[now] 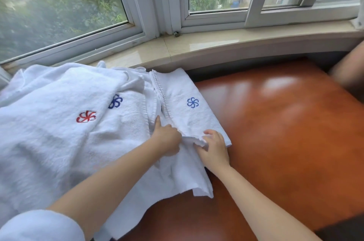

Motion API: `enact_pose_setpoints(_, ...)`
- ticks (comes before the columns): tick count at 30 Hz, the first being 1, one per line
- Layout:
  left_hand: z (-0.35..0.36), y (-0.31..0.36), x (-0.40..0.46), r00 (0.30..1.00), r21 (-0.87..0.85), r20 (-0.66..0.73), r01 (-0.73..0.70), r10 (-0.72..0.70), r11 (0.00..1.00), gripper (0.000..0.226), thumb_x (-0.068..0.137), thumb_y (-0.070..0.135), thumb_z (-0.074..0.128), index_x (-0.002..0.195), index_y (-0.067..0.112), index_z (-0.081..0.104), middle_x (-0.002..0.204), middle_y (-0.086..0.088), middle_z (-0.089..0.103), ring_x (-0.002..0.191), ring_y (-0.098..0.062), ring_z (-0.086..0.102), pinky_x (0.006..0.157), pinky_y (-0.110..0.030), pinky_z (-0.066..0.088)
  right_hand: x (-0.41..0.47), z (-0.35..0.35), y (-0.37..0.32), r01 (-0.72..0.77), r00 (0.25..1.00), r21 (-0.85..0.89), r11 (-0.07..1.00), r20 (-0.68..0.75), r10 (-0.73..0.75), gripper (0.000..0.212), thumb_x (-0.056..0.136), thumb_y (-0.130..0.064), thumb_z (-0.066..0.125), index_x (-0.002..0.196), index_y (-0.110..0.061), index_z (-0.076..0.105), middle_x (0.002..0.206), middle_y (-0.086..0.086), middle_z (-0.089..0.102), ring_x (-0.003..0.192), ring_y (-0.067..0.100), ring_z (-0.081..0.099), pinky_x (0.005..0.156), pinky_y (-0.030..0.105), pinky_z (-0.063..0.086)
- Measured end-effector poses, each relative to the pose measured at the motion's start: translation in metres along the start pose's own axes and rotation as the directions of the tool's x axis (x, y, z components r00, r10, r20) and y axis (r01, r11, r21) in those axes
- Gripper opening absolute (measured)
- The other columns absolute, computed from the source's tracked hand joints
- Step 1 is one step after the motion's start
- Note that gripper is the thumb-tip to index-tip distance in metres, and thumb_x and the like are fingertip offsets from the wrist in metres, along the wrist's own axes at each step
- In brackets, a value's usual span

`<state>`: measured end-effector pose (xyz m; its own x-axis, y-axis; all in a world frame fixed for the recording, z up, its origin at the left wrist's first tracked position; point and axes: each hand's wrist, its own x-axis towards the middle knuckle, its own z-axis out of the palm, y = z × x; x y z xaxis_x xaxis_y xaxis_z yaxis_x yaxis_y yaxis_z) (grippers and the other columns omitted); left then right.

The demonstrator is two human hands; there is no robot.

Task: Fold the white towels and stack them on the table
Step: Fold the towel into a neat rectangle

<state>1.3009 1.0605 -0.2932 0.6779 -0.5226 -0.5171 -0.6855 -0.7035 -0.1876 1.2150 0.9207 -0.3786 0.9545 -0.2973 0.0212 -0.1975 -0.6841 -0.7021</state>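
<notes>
Nearest, the hanging corner of a white towel is draped over the front edge of the brown bench. Its near hem is pinched by the left hand and the right hand, both grips closed on cloth. The folded towel's long axis runs away toward the windowsill. Left, unfolded towels are heaped; right, bare bench surface is seen.
</notes>
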Motion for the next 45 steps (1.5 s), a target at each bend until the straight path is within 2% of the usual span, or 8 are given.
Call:
enact_pose_setpoints(9, 0.024, 0.025, -0.034, 0.957, 0.288, -0.053, -0.258, 0.284, 0.922, 0.083, 0.085, 0.016, 0.065, 0.153, 0.026, 0.018, 0.14, -0.002, 0.041, 0.138, -0.026, 0.027, 0.11, -0.07, -0.006, 0.012, -0.017, -0.018, -0.431, 0.887, 0.411, 0.803, 0.028, 0.462, 0.015, 0.09, -0.022, 0.057, 0.079, -0.012, 0.055, 0.065, -0.004, 0.051, 0.065, 0.019, 0.048, 0.063, 0.031, 0.036)
enact_pose_setpoints(13, 0.014, 0.03, -0.03, 0.974, 0.355, -0.031, -0.198, 0.224, 0.914, 0.029, 0.094, 0.018, 0.053, 0.12, 0.022, 0.064, 0.122, 0.002, 0.053, 0.129, -0.026, 0.033, 0.106, -0.067, -0.015, 0.008, -0.023, -0.019, -0.346, 0.919, 0.507, 0.789, 0.015, 0.393, 0.03, 0.088, -0.014, 0.06, 0.064, -0.021, 0.044, 0.053, -0.014, 0.038, 0.053, 0.007, 0.033, 0.054, 0.027, 0.028)
enact_pose_setpoints(19, 0.0, 0.007, -0.044, 0.989, 0.265, -0.138, -0.018, 0.057, 0.964, 0.032, 0.089, 0.015, 0.05, 0.115, 0.025, 0.066, 0.118, 0.001, 0.052, 0.127, -0.027, 0.035, 0.105, -0.071, -0.014, -0.007, -0.013, -0.027, -0.268, 0.959, 0.254, 0.929, -0.027, 0.284, 0.029, 0.091, -0.012, 0.057, 0.117, -0.018, 0.067, 0.104, -0.002, 0.058, 0.095, 0.017, 0.057, 0.081, 0.026, 0.04)
enact_pose_setpoints(25, -0.018, 0.011, -0.04, 1.0, 0.205, -0.014, -0.002, 0.004, 0.979, 0.036, 0.09, 0.009, 0.045, 0.117, 0.022, 0.064, 0.115, 0.002, 0.061, 0.12, -0.025, 0.047, 0.103, -0.074, -0.012, -0.02, -0.014, -0.029, -0.371, 0.748, 0.189, 0.909, 0.64, 0.172, 0.018, 0.085, -0.012, 0.06, 0.091, -0.015, 0.078, 0.082, -0.006, 0.071, 0.075, 0.004, 0.061, 0.064, 0.014, 0.048)
enact_pose_setpoints(28, -0.026, 0.011, -0.033, 0.996, 0.073, -0.072, 0.065, -0.06, 0.995, 0.032, 0.087, 0.005, 0.042, 0.109, 0.016, 0.063, 0.105, 0.002, 0.063, 0.113, -0.024, 0.054, 0.105, -0.071, -0.012, -0.009, -0.018, -0.024, -0.478, 0.857, 0.354, 0.804, 0.39, 0.337, 0.024, 0.088, -0.003, 0.053, 0.099, -0.014, 0.071, 0.088, -0.001, 0.07, 0.084, 0.015, 0.062, 0.073, 0.019, 0.05)
enact_pose_setpoints(31, -0.023, 0.011, -0.025, 0.967, 0.012, -0.228, 0.12, -0.114, 0.993, 0.027, 0.088, 0.006, 0.04, 0.101, 0.017, 0.061, 0.101, 0.0, 0.059, 0.115, -0.026, 0.05, 0.107, -0.07, -0.011, 0.002, -0.026, -0.005, -0.419, 0.906, 0.022, 0.908, 0.075, 0.416, 0.042, 0.087, -0.018, 0.057, 0.128, -0.025, 0.057, 0.128, -0.004, 0.055, 0.122, 0.021, 0.045, 0.102, 0.031, 0.036)
enact_pose_setpoints(35, -0.004, 0.023, -0.01, 0.981, 0.049, -0.189, 0.051, -0.041, 0.998, 0.024, 0.09, 0.011, 0.04, 0.099, 0.018, 0.06, 0.093, 0.002, 0.058, 0.112, -0.025, 0.049, 0.108, -0.069, -0.011, 0.0, -0.023, 0.011, -0.091, 0.902, -0.311, 0.946, 0.378, 0.211, 0.081, 0.07, -0.04, 0.071, 0.143, -0.04, 0.035, 0.143, -0.004, 0.021, 0.136, 0.021, 0.013, 0.112, 0.035, 0.009)
enact_pose_setpoints(45, -0.023, -0.006, -0.009, 0.97, -0.05, -0.21, 0.114, -0.123, 0.992, 0.011, 0.086, 0.007, 0.045, 0.087, 0.017, 0.049, 0.098, -0.002, 0.061, 0.109, -0.026, 0.053, 0.112, -0.065, 0.001, -0.003, -0.012, 0.002, 0.154, 0.965, -0.425, 0.892, 0.26, -0.043, 0.039, 0.082, -0.013, 0.054, 0.112, -0.034, 0.067, 0.123, -0.011, 0.052, 0.125, 0.016, 0.038, 0.105, 0.03, 0.013)
